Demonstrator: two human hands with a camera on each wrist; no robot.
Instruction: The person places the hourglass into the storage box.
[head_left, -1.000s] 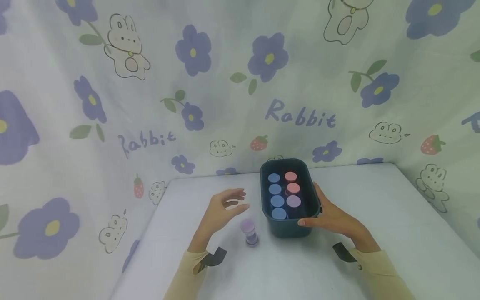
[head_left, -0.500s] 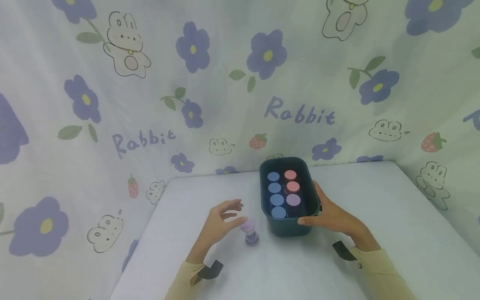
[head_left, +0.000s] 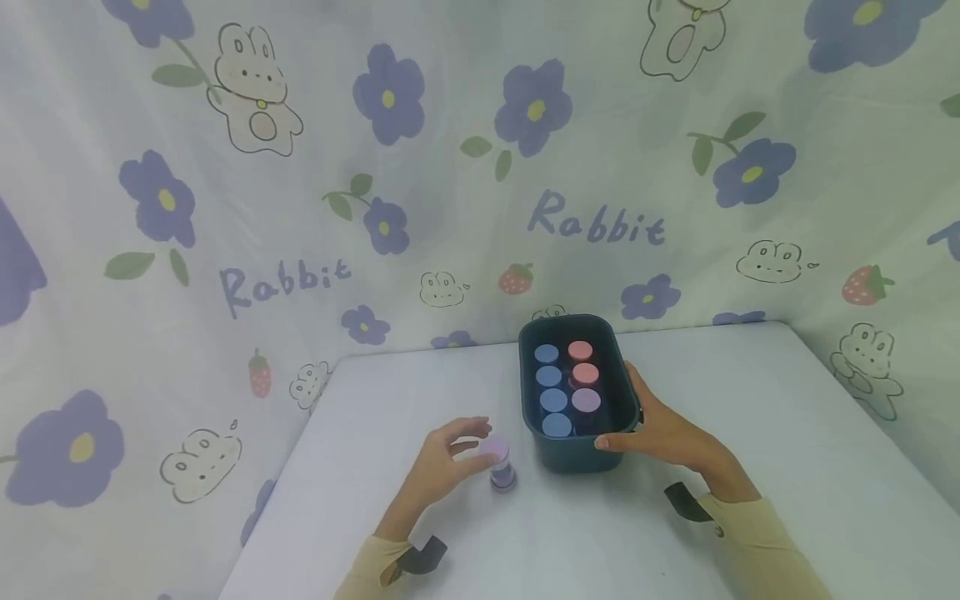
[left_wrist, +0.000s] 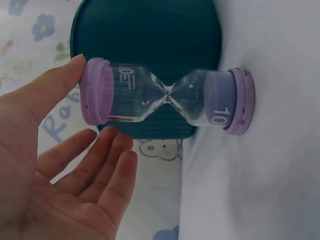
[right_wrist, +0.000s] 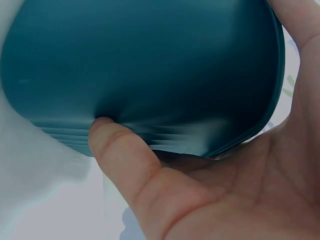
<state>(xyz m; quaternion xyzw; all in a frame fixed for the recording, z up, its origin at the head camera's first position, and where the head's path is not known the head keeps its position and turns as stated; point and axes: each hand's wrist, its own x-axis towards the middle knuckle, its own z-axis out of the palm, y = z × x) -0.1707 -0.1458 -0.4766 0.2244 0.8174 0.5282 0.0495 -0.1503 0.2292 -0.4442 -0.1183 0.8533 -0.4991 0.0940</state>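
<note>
A purple hourglass (head_left: 499, 467) stands upright on the white table just left of a dark teal bin (head_left: 577, 457). My left hand (head_left: 459, 450) is at its top cap. In the left wrist view the thumb (left_wrist: 65, 75) touches the cap of the hourglass (left_wrist: 167, 97), and the other fingers stay loose below it without closing. My right hand (head_left: 660, 433) grips the bin's near right corner. The thumb (right_wrist: 115, 145) presses the front wall of the bin (right_wrist: 150, 65) and the palm (right_wrist: 225, 195) cups its side. Several hourglasses with blue (head_left: 553, 400), pink (head_left: 583, 372) and purple (head_left: 587, 401) caps stand inside.
The white table (head_left: 765, 400) stretches bare to the right of the bin and toward me. A cloth backdrop (head_left: 450, 167) printed with flowers and rabbits rises behind and on both sides. The table's left edge (head_left: 300, 450) runs close to my left hand.
My left hand has come down and toward me, from hovering left of the bin to touching the purple hourglass's top cap. The right hand and bin have not moved.
</note>
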